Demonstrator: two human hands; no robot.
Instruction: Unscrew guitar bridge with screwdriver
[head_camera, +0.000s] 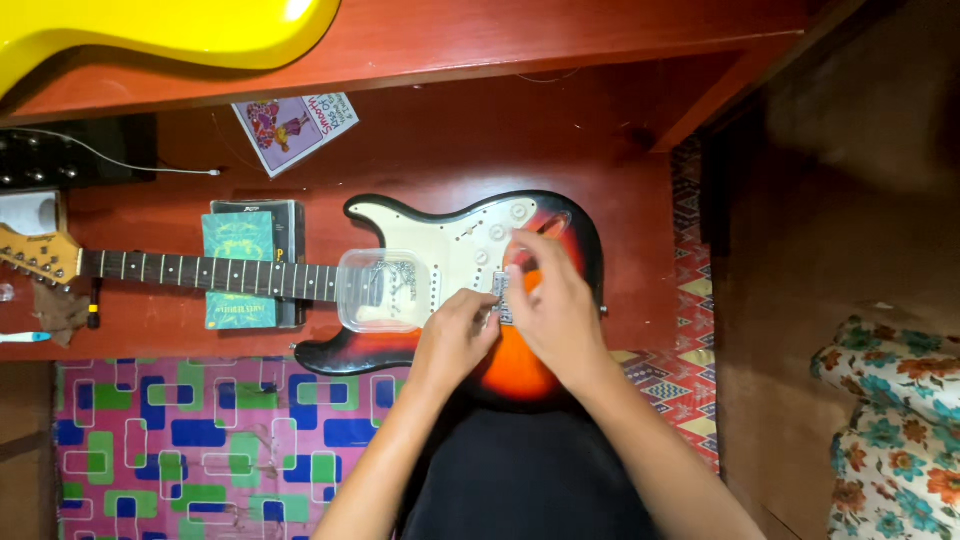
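On a red wooden floor, a sunburst electric guitar (520, 365) lies flat, both hands at its bridge (501, 295).
Left hand (455, 340) and right hand (555, 305) pinch small bridge hardware; the body looks heavy and rigid, best held by neck (200, 272) and waist.

A red-brown wooden surface (420, 150) fills the upper middle, glossy under warm indoor light; a beam of the same red wood (480, 45) crosses the top, with a slanted brace (735, 85) running down at the right. Below lies a mat (200, 440) patterned in pink, blue, green and white rounded rectangles; beside it, a red woven mat with diamond shapes (690, 330). At the right stands a plain brown board wall (830, 200), dim and blurred; a floral fabric (890, 420) shows in the lower right corner.
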